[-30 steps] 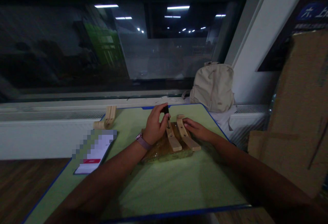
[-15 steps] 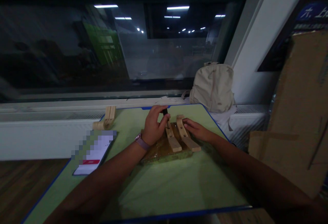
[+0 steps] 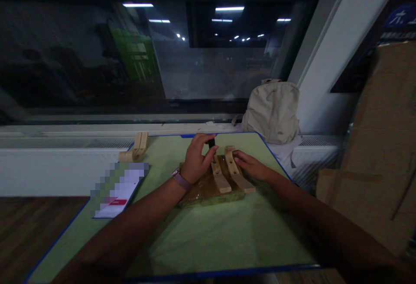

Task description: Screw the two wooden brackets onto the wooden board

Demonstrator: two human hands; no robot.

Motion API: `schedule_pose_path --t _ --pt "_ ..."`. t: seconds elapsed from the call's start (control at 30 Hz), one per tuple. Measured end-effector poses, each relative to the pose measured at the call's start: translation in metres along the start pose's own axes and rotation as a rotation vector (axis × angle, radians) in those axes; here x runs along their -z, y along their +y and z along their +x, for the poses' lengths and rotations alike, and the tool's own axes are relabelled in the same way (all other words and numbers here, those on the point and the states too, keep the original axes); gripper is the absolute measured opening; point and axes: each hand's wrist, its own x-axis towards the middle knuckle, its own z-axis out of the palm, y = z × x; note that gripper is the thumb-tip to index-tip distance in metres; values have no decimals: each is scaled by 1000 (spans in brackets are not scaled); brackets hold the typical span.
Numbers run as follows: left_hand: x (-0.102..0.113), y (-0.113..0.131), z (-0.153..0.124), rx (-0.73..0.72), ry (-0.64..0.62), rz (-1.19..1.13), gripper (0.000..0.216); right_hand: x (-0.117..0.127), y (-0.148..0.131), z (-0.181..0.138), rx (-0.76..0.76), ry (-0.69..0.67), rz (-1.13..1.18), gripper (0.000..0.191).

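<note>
While the left hand [image 3: 195, 162] grips the small dark tool [image 3: 212, 143] upright over the far end of the inner wooden strip [image 3: 219, 178], just above frame centre, its fingers have curled further over the tool's top than a second ago. The tool also sits slightly lower, which suggests pressing or twisting in place. The right hand [image 3: 251, 167] stays open, fingertips pressing the neighbouring strip [image 3: 238, 175]. Both strips lie on a brown board [image 3: 201, 191] on the green mat [image 3: 211, 236], and a beige backpack [image 3: 273, 111] sits at the upper right.

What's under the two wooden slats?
A brown, glossy board lies under both wooden slats, resting on the green mat. The left hand, gripping a dark tool, covers its far corner.
</note>
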Motion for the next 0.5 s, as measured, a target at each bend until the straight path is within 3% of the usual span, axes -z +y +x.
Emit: schedule_pose_path --t 0.3,0.5 --pt "-4 -1 -6 164 -43 -110 29 -1 1 0 20 4 -3 45" --pt "0 0 -1 30 -45 -54 27 -2 -1 0 22 8 4 44"
